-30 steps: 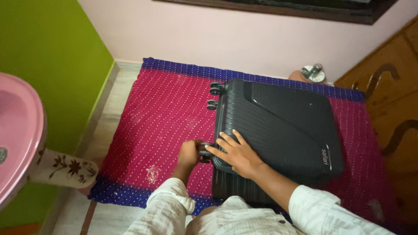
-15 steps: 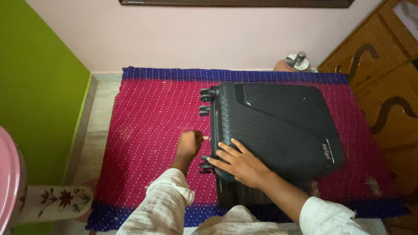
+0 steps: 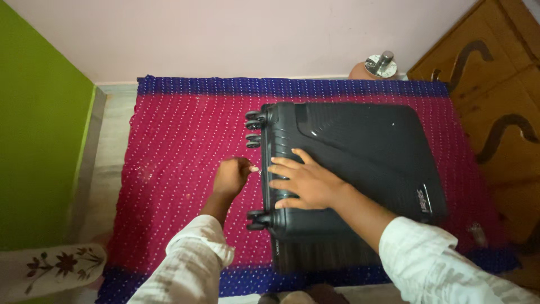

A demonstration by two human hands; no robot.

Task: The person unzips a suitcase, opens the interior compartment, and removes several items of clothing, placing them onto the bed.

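Observation:
A dark hard-shell suitcase (image 3: pixel 360 163) lies flat on a magenta cloth with blue borders (image 3: pixel 180 141), its wheels (image 3: pixel 254 129) pointing left. My right hand (image 3: pixel 304 181) rests flat on the lid near the wheel end, fingers spread. My left hand (image 3: pixel 232 175) is closed on a small zipper pull at the suitcase's left edge, between the two wheel pairs.
A wooden cupboard (image 3: pixel 495 101) with carved curls stands at the right. A small pot with a metal lid (image 3: pixel 378 66) sits by the pink back wall. A green wall (image 3: pixel 39 141) runs along the left, with a flowered pedestal (image 3: pixel 50 264) at bottom left.
My left hand has moved away from the near wheels along the suitcase's left edge with the zipper pull. My right hand slid further onto the lid. The view shifted left.

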